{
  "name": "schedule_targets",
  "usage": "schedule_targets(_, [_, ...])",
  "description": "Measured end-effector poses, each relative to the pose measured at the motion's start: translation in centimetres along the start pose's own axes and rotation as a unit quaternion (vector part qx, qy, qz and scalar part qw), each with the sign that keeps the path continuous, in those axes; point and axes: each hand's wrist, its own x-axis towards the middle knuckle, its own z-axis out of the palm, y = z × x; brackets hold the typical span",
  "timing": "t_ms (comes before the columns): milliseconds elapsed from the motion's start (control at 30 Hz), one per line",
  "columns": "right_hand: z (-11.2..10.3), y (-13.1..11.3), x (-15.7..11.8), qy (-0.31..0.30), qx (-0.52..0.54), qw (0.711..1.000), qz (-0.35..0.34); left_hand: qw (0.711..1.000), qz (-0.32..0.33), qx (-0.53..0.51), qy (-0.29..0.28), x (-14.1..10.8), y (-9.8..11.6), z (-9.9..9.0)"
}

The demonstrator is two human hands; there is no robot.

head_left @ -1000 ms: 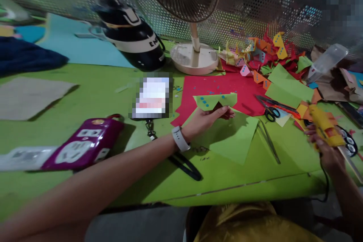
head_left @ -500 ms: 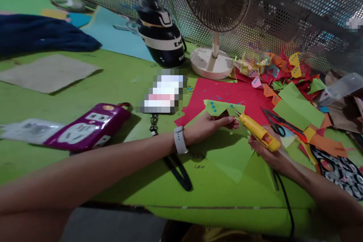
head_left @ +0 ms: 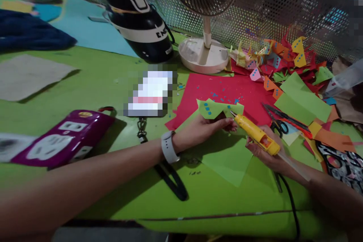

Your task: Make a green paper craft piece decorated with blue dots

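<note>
My left hand [head_left: 210, 126] pinches a notched piece of green paper [head_left: 215, 108] that carries several small blue squares. In my right hand [head_left: 263, 151] is a yellow glue gun [head_left: 253, 132], its metal tip touching or very close to the paper's right part, by a blue square. A clear stick pokes out of the gun's back, and a black cord hangs below. Beneath the hands lies a green sheet [head_left: 232, 166]. A red sheet [head_left: 215, 87] with scattered blue bits lies just behind the held paper.
Scissors [head_left: 279, 126] and an orange cutter [head_left: 300, 126] lie right of the glue gun. Colourful cut papers [head_left: 283, 58] pile up behind them. A fan [head_left: 204, 56], a black flask [head_left: 144, 34], a phone [head_left: 150, 94] and a purple pouch [head_left: 65, 136] stand or lie around.
The camera view has shifted, so the flask, phone and pouch sit further left in the picture. The glue gun's tip stays by the right part of the green paper; both holds are unchanged.
</note>
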Motion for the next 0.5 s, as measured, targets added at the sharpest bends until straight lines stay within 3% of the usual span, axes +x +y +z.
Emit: schedule_targets(500, [0.10,-0.07,0.08,0.003,0.014,1.000,0.001,0.999,0.022,0.020,-0.017,-0.01,0.09,-0.09])
